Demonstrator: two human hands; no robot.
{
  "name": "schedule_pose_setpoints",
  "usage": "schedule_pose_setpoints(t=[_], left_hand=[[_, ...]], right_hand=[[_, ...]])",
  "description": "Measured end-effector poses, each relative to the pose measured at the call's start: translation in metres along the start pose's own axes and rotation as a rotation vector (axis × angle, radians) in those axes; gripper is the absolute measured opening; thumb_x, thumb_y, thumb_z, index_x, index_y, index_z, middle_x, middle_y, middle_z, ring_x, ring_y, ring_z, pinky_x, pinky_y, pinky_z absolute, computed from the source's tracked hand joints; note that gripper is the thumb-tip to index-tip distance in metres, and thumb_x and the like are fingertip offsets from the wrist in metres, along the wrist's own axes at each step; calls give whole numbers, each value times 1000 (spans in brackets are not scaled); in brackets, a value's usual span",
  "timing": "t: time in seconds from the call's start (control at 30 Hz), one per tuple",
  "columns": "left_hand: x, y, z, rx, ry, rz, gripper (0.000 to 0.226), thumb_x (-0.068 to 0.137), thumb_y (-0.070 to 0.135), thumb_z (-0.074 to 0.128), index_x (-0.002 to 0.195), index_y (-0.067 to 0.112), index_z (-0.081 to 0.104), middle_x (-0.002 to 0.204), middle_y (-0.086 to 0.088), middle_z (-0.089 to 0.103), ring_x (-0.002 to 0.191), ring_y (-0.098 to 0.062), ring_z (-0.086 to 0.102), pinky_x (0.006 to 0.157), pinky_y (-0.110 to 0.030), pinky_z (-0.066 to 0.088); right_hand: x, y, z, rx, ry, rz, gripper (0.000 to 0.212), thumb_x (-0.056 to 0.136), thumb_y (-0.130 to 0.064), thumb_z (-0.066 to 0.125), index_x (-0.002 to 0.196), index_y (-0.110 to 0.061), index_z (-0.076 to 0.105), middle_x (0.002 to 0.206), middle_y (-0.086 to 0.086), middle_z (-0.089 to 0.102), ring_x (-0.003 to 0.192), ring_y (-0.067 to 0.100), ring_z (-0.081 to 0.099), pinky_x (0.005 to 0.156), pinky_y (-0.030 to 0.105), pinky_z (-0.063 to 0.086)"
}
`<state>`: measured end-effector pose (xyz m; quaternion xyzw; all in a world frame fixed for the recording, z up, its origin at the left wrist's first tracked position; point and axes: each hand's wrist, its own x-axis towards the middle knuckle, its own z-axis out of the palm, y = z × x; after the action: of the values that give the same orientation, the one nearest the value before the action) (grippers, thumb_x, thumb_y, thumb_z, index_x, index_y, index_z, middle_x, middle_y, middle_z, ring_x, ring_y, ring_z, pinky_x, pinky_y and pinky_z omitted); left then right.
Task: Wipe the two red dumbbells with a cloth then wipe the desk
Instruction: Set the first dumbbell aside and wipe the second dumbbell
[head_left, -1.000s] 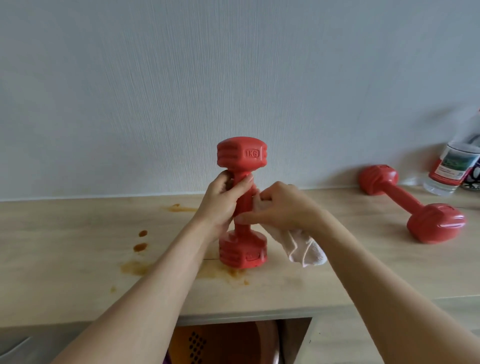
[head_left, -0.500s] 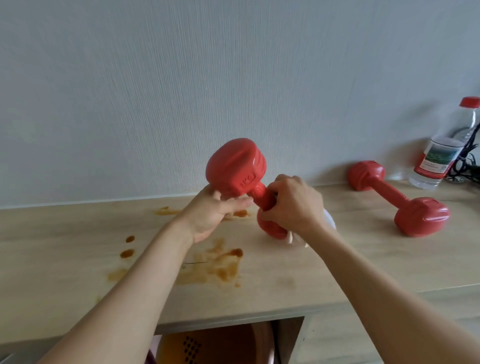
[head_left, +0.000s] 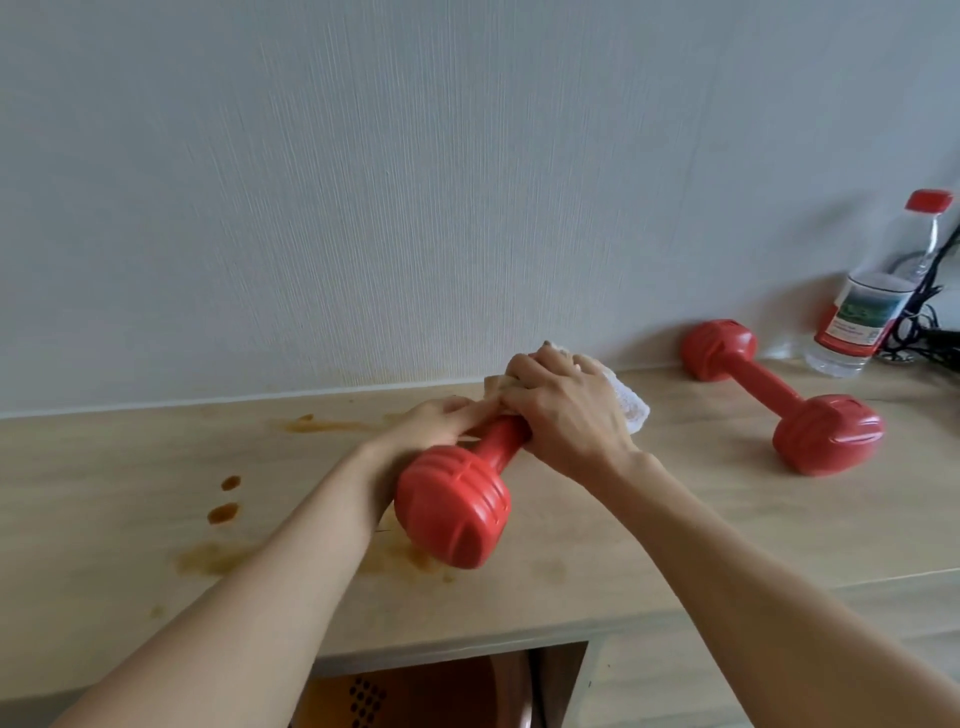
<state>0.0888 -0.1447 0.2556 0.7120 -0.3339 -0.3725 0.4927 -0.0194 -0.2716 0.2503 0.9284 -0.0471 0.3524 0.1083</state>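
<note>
Near desk (head_left: 675, 525) front edge, dumbbell (head_left: 457, 504) in both hands, wall close behind

The desk (head_left: 675, 519) has bare wood at 3 o'clock of the near dumbbell (head_left: 457, 499), wide enough for a hand to go through. Past that gap the second dumbbell (head_left: 779, 400) lies in the way. A water bottle (head_left: 862, 312) and black cables (head_left: 924, 322) block the 2 o'clock corner. Brown sticky spots (head_left: 223, 512) sit at 9 o'clock. The wall (head_left: 415, 182) shuts off 12 o'clock.
</note>
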Motion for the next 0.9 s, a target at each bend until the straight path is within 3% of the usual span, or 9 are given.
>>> schedule_pose_setpoints(t=[0.13, 0.23, 0.33, 0.5, 0.57, 0.63, 0.73, 0.83, 0.9], left_hand=[[6, -5, 8, -328, -203, -170, 57, 78, 49, 57, 103, -2, 62, 97, -20, 67, 98, -33, 63, 101, -50, 44], [12, -6, 13, -432, -240, -164, 58, 78, 45, 58, 105, -6, 59, 94, -19, 68, 89, -30, 66, 91, -43, 49], [15, -4, 19, -347, -175, -97, 57, 77, 47, 57, 97, -6, 63, 92, -20, 67, 87, -29, 65, 83, -40, 53], [19, 0, 20, -372, -127, -61, 40, 88, 37, 54, 94, -2, 62, 82, -15, 66, 69, -21, 67, 61, -29, 58], [19, 1, 18, -379, -125, -50, 36, 89, 36, 54, 92, 0, 60, 78, -11, 65, 64, -18, 65, 58, -26, 55], [18, 3, 15, -408, -111, -37, 34, 84, 37, 57, 87, 4, 57, 74, -9, 61, 61, -17, 61, 58, -25, 54], [14, 7, 12, -477, -53, -12, 26, 89, 34, 55, 82, 9, 50, 68, -8, 53, 53, -14, 56, 54, -23, 53], [8, 12, 8, -546, -32, 21, 20, 91, 28, 55, 83, 10, 51, 68, -6, 52, 55, -12, 55, 55, -24, 54], [3, 16, 8, -509, -22, 42, 15, 92, 25, 56, 85, 11, 53, 71, -5, 54, 59, -13, 59, 59, -26, 56]], right_hand=[[-5, 6, 5, -54, -3, -85, 6, 70, -16, 65, 72, -20, 68, 85, -4, 62, 81, 20, 56, 59, 33, 42], [-7, 11, 8, -92, 32, -114, 22, 76, -17, 46, 74, -18, 67, 88, -3, 63, 88, 17, 44, 59, 33, 41], [-9, 18, 12, -106, 48, -110, 20, 78, -17, 48, 75, -17, 68, 89, -2, 63, 88, 17, 44, 59, 34, 44], [-11, 27, -1, 120, 33, -95, 19, 80, -16, 53, 85, -15, 71, 94, 2, 62, 86, 20, 47, 58, 34, 49], [-14, 30, -12, 217, 61, -1, 21, 76, -7, 63, 93, -17, 71, 99, 0, 60, 84, 23, 55, 56, 32, 50], [-14, 34, -26, 327, 126, 228, 31, 73, -4, 70, 102, -17, 71, 101, -2, 59, 88, 21, 58, 63, 34, 52], [-12, 43, -46, 515, 230, 632, 26, 82, -14, 69, 108, -12, 69, 103, -9, 53, 83, 10, 55, 72, 10, 40], [-12, 47, -48, 571, 222, 809, 19, 88, -27, 63, 87, -9, 67, 105, -4, 53, 75, 5, 52, 63, 6, 36], [-9, 45, -44, 647, 226, 838, 28, 90, -34, 59, 72, -13, 59, 113, 4, 54, 78, 11, 55, 66, 14, 42]])
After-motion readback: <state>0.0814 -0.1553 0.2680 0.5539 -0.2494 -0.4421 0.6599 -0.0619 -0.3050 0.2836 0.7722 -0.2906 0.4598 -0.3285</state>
